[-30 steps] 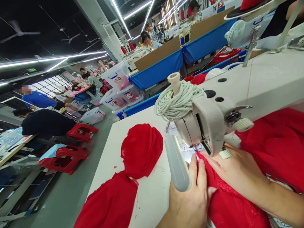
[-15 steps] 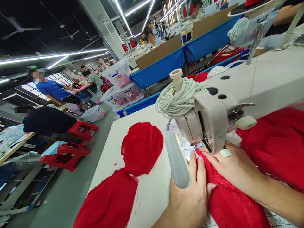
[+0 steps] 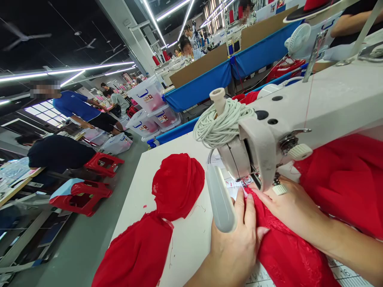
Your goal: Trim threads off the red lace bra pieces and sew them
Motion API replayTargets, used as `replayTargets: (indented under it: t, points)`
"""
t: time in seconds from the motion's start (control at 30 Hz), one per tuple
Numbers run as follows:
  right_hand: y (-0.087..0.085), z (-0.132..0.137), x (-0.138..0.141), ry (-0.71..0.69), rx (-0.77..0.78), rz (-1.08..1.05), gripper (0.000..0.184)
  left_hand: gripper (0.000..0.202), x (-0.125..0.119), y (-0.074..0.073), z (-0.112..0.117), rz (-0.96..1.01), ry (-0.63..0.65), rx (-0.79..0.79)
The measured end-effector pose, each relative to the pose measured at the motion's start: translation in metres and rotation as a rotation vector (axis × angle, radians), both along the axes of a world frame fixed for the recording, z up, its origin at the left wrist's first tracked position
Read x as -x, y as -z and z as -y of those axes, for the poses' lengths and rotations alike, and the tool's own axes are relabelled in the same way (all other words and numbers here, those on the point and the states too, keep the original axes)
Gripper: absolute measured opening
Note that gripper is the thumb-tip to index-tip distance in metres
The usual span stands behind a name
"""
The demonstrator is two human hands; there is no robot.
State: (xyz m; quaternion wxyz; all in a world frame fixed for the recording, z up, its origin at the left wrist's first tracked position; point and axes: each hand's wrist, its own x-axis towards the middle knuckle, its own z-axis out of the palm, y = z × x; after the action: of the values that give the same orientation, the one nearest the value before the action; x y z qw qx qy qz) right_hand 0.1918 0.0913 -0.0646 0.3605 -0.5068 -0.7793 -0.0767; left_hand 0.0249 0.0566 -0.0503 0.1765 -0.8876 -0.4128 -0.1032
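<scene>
A white sewing machine reaches in from the right, its needle area lit by a grey-backed lamp. Red lace-edged fabric runs under the presser foot. My left hand lies on the fabric's left edge, fingers stretched toward the foot and thumb spread, partly behind the lamp. My right hand grips the fabric on the other side, thumb and fingertips close by the needle; the machine head hides some fingers. Left of the machine lie two joined red fabric cups.
A coil of pale cord sits on the machine head. More red fabric is heaped at the right. Clear plastic boxes and red stools stand beyond the table. A person in blue is at the far left.
The view has shifted slightly, so the machine and my hands appear a little further left. My hands keep their places at the foot. The person in blue has moved right.
</scene>
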Motion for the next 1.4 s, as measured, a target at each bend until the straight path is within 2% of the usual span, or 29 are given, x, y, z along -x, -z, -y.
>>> replayTargets:
  t: [0.37,0.6,1.13,1.4]
  points:
    - [-0.001,0.001,0.004,-0.006,-0.023,-0.014,0.04,0.058,0.002,0.0,-0.003,-0.008,0.016,0.005]
    - [-0.001,0.001,0.003,-0.024,-0.008,-0.036,0.033,0.046,0.011,-0.001,-0.008,0.002,0.067,0.003]
    - [-0.003,-0.001,0.002,-0.04,-0.042,-0.007,0.035,0.046,0.013,-0.001,-0.01,0.034,0.087,0.015]
    - [0.004,0.002,0.004,-0.014,-0.02,-0.036,0.038,0.046,0.012,-0.003,-0.01,0.01,0.079,0.009]
